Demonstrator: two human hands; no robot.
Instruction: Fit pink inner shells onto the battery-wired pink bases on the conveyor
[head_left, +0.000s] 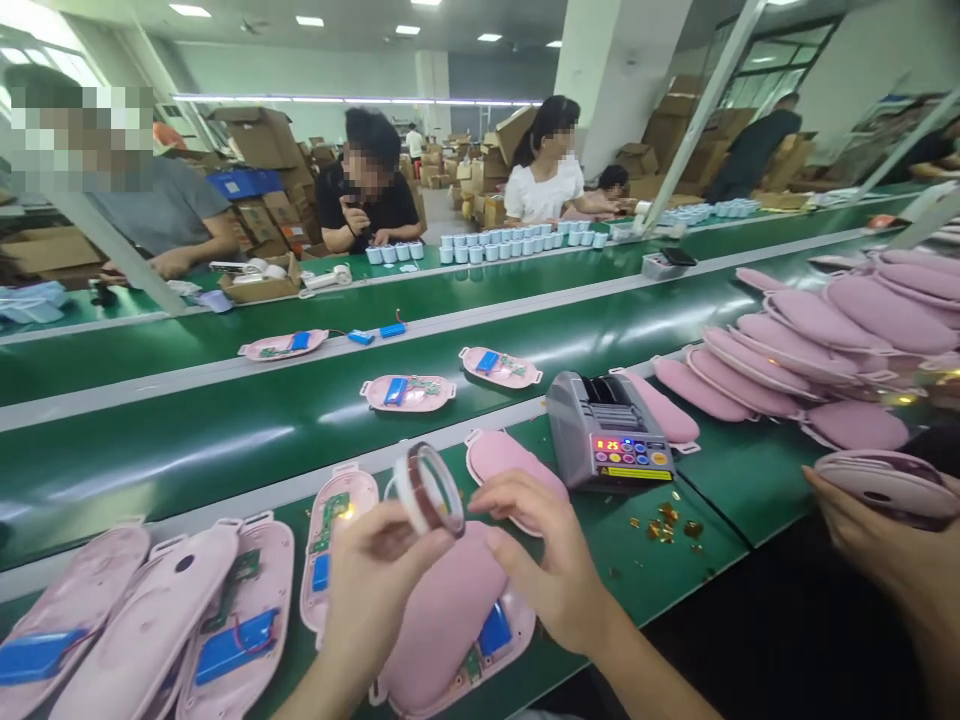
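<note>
My left hand [382, 570] is closed on a ring-shaped roll [427, 490], white outside with a brown band and a clear rim, like a roll of tape. Just to its right, my right hand [540, 560] has its thumb and fingers apart, with nothing visible in them. Below both hands lies a pink oval shell cover [446, 625], tilted across an open pink shell with a blue battery [496, 630] and a green board. Left of it, partly behind my left hand, is another open shell [360, 487] with a board and a blue battery.
A grey tape dispenser [611, 430] with a lit display stands ahead, with amber tape scraps [664, 525] beside it. Pink shells [795, 340] are piled at right; open shells [247, 600] overlap at left. Three open shells lie on the green belt [315, 450]. A co-worker's hands [862, 520] hold a shell.
</note>
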